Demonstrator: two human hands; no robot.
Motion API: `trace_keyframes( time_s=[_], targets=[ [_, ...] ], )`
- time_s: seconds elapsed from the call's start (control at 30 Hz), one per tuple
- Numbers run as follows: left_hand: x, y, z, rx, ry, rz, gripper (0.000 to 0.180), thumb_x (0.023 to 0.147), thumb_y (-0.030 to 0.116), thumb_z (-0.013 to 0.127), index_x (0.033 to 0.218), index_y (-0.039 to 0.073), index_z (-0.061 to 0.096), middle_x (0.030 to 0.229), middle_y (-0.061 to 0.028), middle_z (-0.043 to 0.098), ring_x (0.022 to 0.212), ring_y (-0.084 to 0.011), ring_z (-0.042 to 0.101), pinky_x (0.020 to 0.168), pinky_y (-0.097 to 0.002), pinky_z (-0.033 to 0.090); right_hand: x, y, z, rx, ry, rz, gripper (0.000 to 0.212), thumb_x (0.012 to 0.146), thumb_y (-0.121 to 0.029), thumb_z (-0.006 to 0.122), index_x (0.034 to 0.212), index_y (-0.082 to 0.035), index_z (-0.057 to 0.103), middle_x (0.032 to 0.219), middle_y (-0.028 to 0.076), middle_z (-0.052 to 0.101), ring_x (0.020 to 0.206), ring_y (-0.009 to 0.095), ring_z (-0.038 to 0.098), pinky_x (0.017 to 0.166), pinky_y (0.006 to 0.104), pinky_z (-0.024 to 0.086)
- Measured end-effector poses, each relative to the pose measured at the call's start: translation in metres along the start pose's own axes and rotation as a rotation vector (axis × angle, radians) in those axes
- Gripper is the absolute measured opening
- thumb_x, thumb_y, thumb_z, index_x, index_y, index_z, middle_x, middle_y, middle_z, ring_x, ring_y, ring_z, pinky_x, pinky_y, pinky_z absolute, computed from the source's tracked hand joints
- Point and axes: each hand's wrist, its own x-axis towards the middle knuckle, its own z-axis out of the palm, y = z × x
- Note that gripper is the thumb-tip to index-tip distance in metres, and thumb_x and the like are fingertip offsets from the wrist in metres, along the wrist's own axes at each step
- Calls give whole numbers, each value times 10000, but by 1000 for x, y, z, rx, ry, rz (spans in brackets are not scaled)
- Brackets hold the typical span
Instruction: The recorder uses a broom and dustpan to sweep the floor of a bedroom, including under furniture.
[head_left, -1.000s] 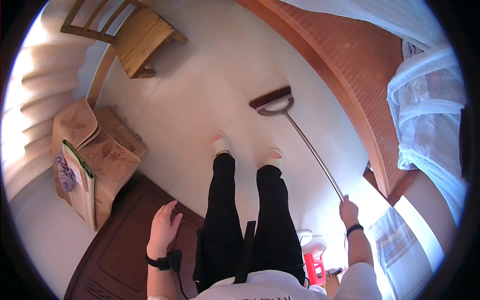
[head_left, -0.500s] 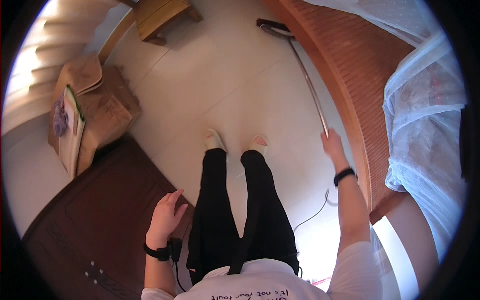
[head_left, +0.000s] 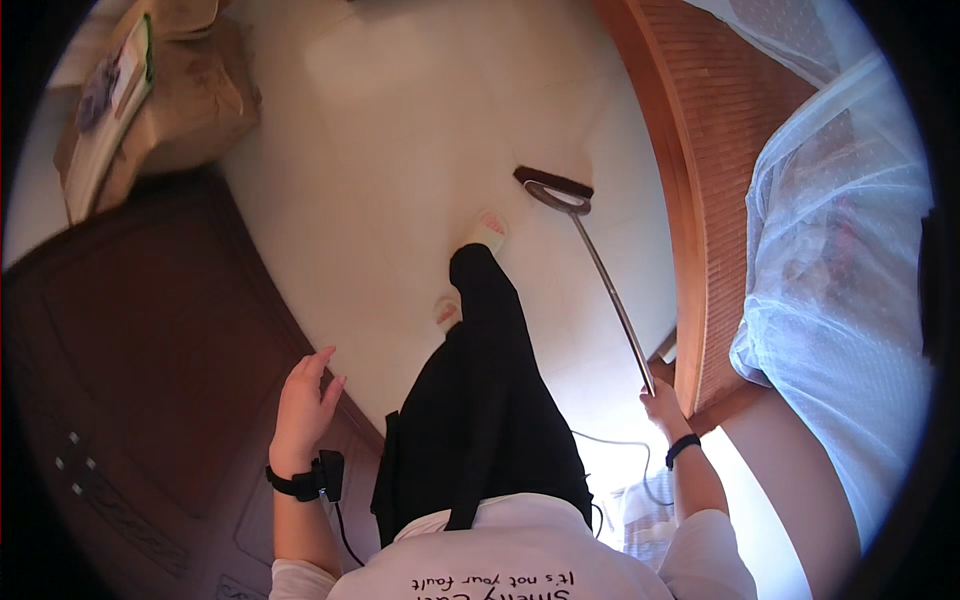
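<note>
My right hand [head_left: 662, 404] is closed around the upper end of a broom [head_left: 610, 283] with a thin metal handle. The broom's dark bristle head [head_left: 556, 186] rests on the pale floor ahead, to the left of the wooden bed frame. On the left, my left hand [head_left: 306, 402] hangs free with its fingers apart, holding nothing, over the edge of a dark brown wooden panel [head_left: 140, 330]. Both wrists wear black bands, and a cable runs down from the left one.
A wooden bed frame [head_left: 665, 130] with a slatted top curves along the right. Sheer white netting [head_left: 830, 260] drapes over it. At the upper left stands a brown bag [head_left: 195, 100] beside the panel. A thin cable [head_left: 625, 443] trails near my right side.
I have stepped forward, one foot ahead of the other. My right hand has drawn back toward my body, and the broom head lies nearer. The wooden stool has left the view.
</note>
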Motion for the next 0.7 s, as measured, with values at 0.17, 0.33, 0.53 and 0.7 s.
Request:
trace_keyframes(
  time_s=[0.17,0.33,0.53,0.7],
  targets=[
    [-76,-72,36,-65,30,-75,351,727,91,570,1062,34,482,908,-144,533,823,-284,521,734,-327,424,-33,7,1,278,5,-72,164,721,-143,541,795,0,513,647,137,525,635,229,535,581,327,413],
    [-119,-105,65,-155,119,-210,343,733,100,561,1059,30,483,911,-146,535,823,-289,522,738,-337,424,53,-94,-27,44,187,-450,238,759,-231,515,822,-2,499,716,208,537,709,359,531,621,400,415],
    [-142,-114,107,-122,112,-193,356,736,88,572,1081,61,483,954,-148,543,851,-265,538,734,-323,439,148,-302,-48,-202,352,-574,288,757,-219,480,868,37,552,831,261,552,813,398,531,701,440,425],
    [-158,-99,132,-183,151,-263,357,728,107,568,1070,48,484,909,-153,537,836,-292,521,736,-343,418,149,-319,-74,-556,326,-518,232,725,-103,452,868,42,562,864,257,552,830,384,538,715,427,433]
  ],
)
